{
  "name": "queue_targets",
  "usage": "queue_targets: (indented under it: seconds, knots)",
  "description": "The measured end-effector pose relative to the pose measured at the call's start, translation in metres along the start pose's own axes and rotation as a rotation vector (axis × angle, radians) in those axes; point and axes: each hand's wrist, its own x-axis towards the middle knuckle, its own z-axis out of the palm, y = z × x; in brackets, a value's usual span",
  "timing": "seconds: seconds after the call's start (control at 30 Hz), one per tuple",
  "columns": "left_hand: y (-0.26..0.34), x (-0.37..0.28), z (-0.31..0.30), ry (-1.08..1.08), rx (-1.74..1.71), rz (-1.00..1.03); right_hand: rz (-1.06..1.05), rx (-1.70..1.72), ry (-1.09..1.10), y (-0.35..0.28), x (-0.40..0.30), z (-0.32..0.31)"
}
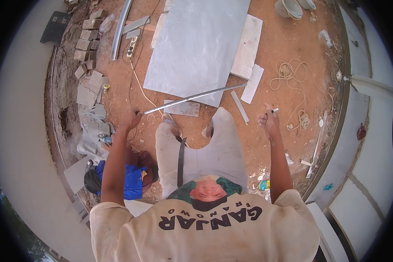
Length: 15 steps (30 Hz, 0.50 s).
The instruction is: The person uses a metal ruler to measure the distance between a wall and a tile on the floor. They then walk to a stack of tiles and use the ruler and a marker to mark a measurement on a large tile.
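Observation:
My left hand (131, 118) grips the near end of a long, narrow metal bar (190, 98). The bar slants up to the right across the near corner of a large grey sheet (196, 49), its far end by a white offcut (252, 84). Whether it touches the sheet I cannot tell. Off to the right, my right hand (268, 121) is raised over the soil with a short white stick (275, 110) between its fingers; it is too small to name surely. Below the sheet's near edge lies a grey rectangular offcut (182, 108), close to my feet.
Behind my left arm a person in blue (131, 183) crouches by an angle grinder (105, 138). A power strip (132, 46) and cables lie left of the sheet. Bricks (85, 45) and broken tile pieces (88, 90) line the left wall. Tangled rope (286, 70) and a bucket (288, 9) are right.

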Motion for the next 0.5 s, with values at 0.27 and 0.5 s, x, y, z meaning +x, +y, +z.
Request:
queue_targets:
  seconds: [0.27, 0.5]
  knots:
    - [-0.114, 0.275, 0.095, -0.130, 0.213, 0.190, -0.155, -0.236, 0.080, 0.118, 0.210, 0.038]
    - [-0.119, 0.360, 0.170, -0.194, 0.229, 0.260, -0.419, -0.083, -0.087, 0.160, 0.333, 0.077]
